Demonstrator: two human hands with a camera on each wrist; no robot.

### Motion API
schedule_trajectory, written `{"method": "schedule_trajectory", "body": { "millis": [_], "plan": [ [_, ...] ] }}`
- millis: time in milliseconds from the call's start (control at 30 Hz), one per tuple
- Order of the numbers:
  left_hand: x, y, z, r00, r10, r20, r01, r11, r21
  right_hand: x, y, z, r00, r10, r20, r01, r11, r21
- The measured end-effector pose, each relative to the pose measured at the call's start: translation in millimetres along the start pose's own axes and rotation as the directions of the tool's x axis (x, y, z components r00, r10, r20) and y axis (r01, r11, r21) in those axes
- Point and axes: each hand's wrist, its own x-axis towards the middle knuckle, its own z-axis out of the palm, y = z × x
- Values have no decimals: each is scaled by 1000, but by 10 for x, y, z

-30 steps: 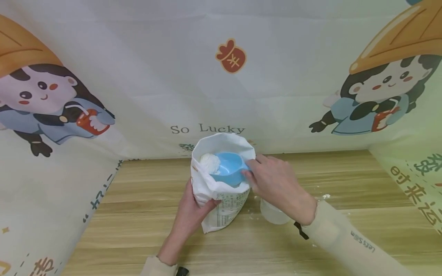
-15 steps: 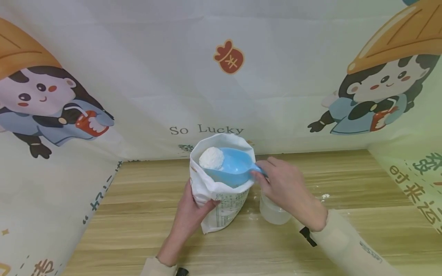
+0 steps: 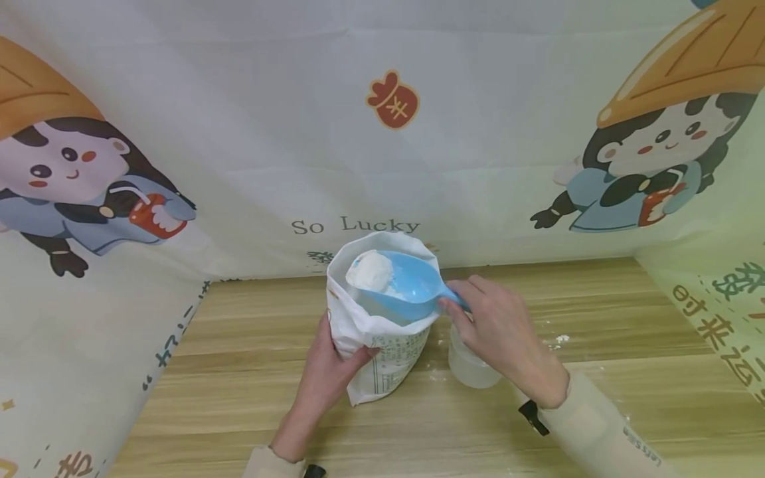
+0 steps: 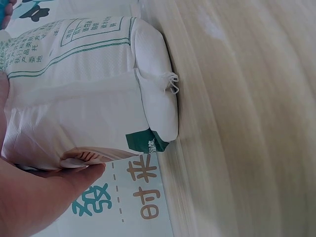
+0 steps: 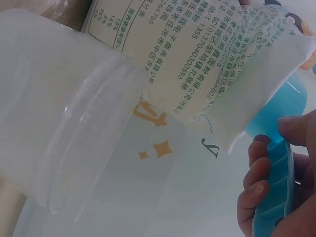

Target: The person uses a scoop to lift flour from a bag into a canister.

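A white woven flour bag [image 3: 388, 362] with green print stands upright, its top rolled wide. My left hand [image 3: 329, 368] grips its left side, thumb across the front; in the left wrist view that hand [image 4: 54, 197] lies along the bag's lower side [image 4: 74, 98]. Between my right hand's [image 3: 496, 325] fingers and thumb is the handle of a blue scoop [image 3: 415, 285], its bowl at the bag's mouth with a mound of white powder [image 3: 372, 271] at its tip. The right wrist view shows the fingers curled round the ribbed scoop handle [image 5: 274, 192].
A translucent plastic jar [image 3: 472, 364] stands right of the bag, partly under my right hand; it looms large in the right wrist view. Spilled powder [image 3: 562, 340] dots the wooden tabletop [image 3: 239, 372]. A printed cloth backdrop [image 3: 287, 119] rises behind and at both sides.
The scoop has come up and a little to the right at the bag's mouth, showing more of its powder and handle. My right hand moved right with it; the left hand stays on the bag.
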Motion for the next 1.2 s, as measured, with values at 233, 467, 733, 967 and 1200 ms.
{"method": "schedule_trajectory", "body": {
  "millis": [233,467,733,967,1200],
  "plan": [
    [0,0,4,1000,3,1,-3,1000,-8,-19,-7,2,1000,14,-12,-14,1000,5],
    [-6,1,10,1000,3,-5,-3,1000,2,-34,11,-8,998,-3,-62,4,1000,12],
    [-16,21,22,1000,-5,-4,5,1000,-3,-39,48,-111,997,-2,-80,5,999,38],
    [-14,12,17,1000,6,-8,-6,1000,1,-58,77,-209,995,15,-97,-11,999,34],
    [-14,18,19,1000,-6,-10,6,1000,6,-104,129,-308,990,11,-142,-4,999,44]
  ]
}}
